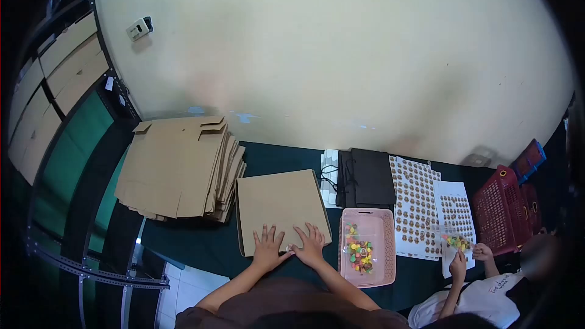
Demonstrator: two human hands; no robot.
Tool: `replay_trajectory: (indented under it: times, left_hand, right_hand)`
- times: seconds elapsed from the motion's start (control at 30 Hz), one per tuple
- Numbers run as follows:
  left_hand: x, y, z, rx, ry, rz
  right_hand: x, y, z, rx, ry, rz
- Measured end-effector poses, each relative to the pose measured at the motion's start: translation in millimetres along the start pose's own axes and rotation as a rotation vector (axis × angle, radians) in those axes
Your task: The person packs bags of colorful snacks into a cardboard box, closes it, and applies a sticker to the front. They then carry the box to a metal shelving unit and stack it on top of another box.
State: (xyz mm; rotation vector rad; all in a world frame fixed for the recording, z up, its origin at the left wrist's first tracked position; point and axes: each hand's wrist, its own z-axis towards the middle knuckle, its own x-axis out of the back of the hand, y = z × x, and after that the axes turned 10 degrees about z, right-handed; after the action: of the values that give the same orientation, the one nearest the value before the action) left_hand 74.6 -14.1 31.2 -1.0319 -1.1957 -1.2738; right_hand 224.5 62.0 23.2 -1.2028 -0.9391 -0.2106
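A closed flat cardboard box [283,198] lies in front of me on the dark cloth. My left hand [268,250] rests on its lid near the front edge, fingers spread. Beside it, my right hand [312,247] also lies on the lid with its fingers stretched apart. Both thumbs point inward and nearly meet at the box's front edge. Something small and whitish shows between the thumbs, too small to make out. To the right of the box stands a pink basket [385,231] with a clear bag of colorful wrapped pieces [361,256] inside.
Flattened cardboard boxes [173,167] are piled at the left. Black paper bags [368,176] and sticker sheets [417,207] lie along the back right. Another person's hands [460,263] hold a bag of colorful pieces near a dark red basket [496,210]. A metal shelf [91,277] stands left.
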Motion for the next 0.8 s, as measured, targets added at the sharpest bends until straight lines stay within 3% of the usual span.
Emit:
replay_trajectory:
  times: [0.57,0.8]
  left_hand:
    - [-18,6,2,-0.057,-0.002,0.145]
    - [-11,2,1,-0.043,0.005,0.036]
  right_hand:
    - [-3,4,0,0.052,0.021,-0.049]
    - [-2,5,-2,0.084,0.023,-0.075]
